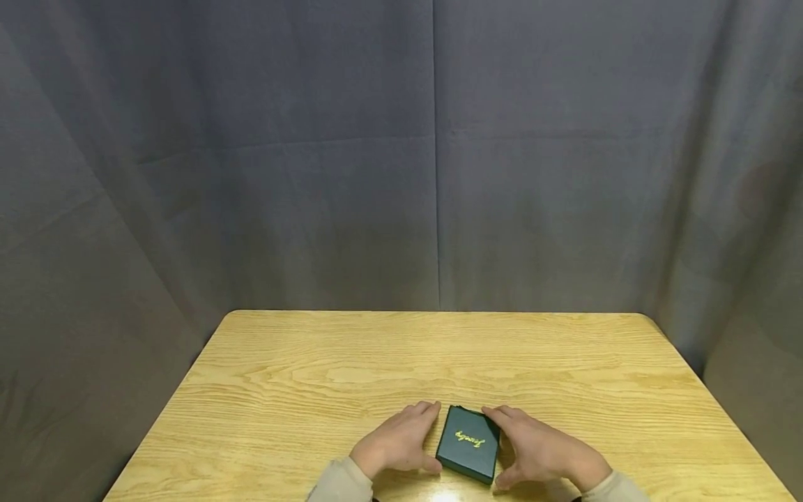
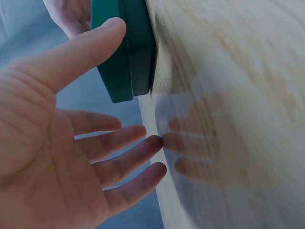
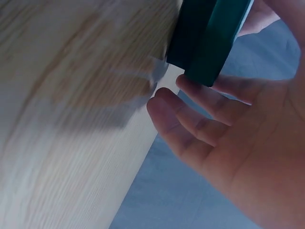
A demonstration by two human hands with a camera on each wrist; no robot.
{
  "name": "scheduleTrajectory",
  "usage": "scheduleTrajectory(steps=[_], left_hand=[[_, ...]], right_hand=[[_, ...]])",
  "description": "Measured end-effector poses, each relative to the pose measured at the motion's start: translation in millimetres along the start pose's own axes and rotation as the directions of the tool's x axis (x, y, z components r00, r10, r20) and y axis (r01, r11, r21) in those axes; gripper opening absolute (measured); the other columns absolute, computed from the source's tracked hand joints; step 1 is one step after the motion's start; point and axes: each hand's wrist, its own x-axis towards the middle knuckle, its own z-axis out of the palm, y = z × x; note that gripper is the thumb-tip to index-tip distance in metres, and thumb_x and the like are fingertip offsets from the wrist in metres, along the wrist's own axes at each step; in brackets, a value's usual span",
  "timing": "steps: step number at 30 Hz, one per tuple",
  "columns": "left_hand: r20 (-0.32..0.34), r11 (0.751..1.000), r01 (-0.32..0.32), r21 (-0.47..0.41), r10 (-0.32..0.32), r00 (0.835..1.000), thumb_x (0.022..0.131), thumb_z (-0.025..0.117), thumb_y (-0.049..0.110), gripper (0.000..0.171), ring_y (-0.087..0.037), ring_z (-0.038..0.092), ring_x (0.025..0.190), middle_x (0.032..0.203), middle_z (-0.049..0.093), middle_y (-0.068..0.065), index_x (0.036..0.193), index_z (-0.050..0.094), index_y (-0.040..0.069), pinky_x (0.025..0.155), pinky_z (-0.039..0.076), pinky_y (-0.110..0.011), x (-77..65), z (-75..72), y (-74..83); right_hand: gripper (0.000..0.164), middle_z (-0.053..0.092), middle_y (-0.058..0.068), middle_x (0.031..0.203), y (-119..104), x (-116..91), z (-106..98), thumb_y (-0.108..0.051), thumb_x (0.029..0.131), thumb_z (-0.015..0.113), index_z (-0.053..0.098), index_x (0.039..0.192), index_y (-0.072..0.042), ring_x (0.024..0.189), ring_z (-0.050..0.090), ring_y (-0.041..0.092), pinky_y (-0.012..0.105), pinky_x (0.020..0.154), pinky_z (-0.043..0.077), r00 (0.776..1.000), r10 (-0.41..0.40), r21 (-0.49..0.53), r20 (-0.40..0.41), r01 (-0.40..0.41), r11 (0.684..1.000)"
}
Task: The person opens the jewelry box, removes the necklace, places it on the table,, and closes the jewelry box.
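Observation:
A dark green jewelry box [image 1: 469, 445] with gold lettering on its lid lies on the table near the front edge. My left hand [image 1: 401, 440] is at its left side, thumb near the box's near-left corner. In the left wrist view the left hand [image 2: 62, 157] has its fingers spread and fairly straight, with the thumb overlapping the box [image 2: 125, 57]. My right hand [image 1: 538, 450] stands along the other side, index finger by the far-right corner. The right wrist view shows the right hand's [image 3: 243, 138] fingers extended beside the box [image 3: 209, 40]; contact there cannot be told.
The wooden table [image 1: 301, 369] has light grain and rounded far corners. Grey curtains [image 1: 351, 181] hang behind it and along both sides. Pale sleeves [image 1: 341, 481] cover both forearms at the bottom of the head view.

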Motion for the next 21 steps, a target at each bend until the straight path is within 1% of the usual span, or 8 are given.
scheduleTrajectory(steps=[3, 8, 12, 17, 21], left_hand=[[-0.008, 1.000, -0.010, 0.002, 0.010, 1.000, 0.072, 0.081, 0.041, 0.097, -0.021, 0.039, 0.130, 0.143, 0.040, -0.006, 0.146, 0.032, 0.003, 0.104, 0.034, -0.034, 0.9, -0.1, 1.9], [-0.007, 0.999, -0.033, -0.013, 0.032, 0.999, 0.071, 0.082, 0.040, 0.097, -0.020, 0.041, 0.128, 0.144, 0.040, -0.004, 0.146, 0.031, 0.004, 0.101, 0.037, -0.032, 3.5, 0.1, 6.3], [-0.009, 0.999, -0.049, -0.017, 0.049, 0.999, 0.072, 0.082, 0.040, 0.096, -0.019, 0.042, 0.126, 0.143, 0.041, -0.003, 0.146, 0.032, 0.005, 0.099, 0.039, -0.031, 6.6, 0.6, 9.3], [-0.009, 0.997, -0.076, 0.008, 0.077, 0.997, 0.073, 0.081, 0.041, 0.094, -0.017, 0.044, 0.124, 0.141, 0.042, -0.004, 0.145, 0.033, 0.004, 0.097, 0.040, -0.029, 9.8, 2.9, 12.3], [-0.003, 0.996, -0.090, 0.021, 0.090, 0.996, 0.074, 0.079, 0.045, 0.095, -0.017, 0.043, 0.124, 0.142, 0.041, -0.005, 0.146, 0.032, 0.004, 0.097, 0.040, -0.030, 11.2, 4.0, 13.7]], right_hand=[[0.108, 0.045, 0.015, 0.133, -2.2, 1.2, 0.9, -0.057, 0.065, 0.080, 0.034, 0.141, 0.004, 0.119, 0.046, 0.032, 0.047, 0.092, 0.043, 1.000, 0.016, -0.002, 0.008, -0.016, 1.000], [0.108, 0.047, 0.012, 0.133, -3.1, 3.2, 2.7, -0.061, 0.066, 0.076, 0.035, 0.142, 0.004, 0.117, 0.046, 0.029, 0.044, 0.091, 0.045, 1.000, 0.015, -0.003, 0.014, -0.015, 1.000], [0.107, 0.046, 0.012, 0.134, -2.9, 3.7, 2.7, -0.062, 0.068, 0.075, 0.034, 0.142, 0.002, 0.117, 0.046, 0.029, 0.044, 0.089, 0.045, 0.999, 0.016, -0.005, 0.031, -0.016, 1.000], [0.105, 0.047, 0.011, 0.132, -5.7, 6.5, 3.2, -0.066, 0.070, 0.070, 0.035, 0.142, 0.001, 0.115, 0.048, 0.026, 0.043, 0.086, 0.046, 0.999, 0.028, -0.019, 0.042, -0.027, 0.999], [0.102, 0.048, 0.008, 0.131, -7.0, 8.5, 3.9, -0.065, 0.071, 0.070, 0.036, 0.142, 0.001, 0.112, 0.048, 0.023, 0.042, 0.086, 0.046, 0.999, 0.027, -0.046, 0.044, -0.025, 0.999]])
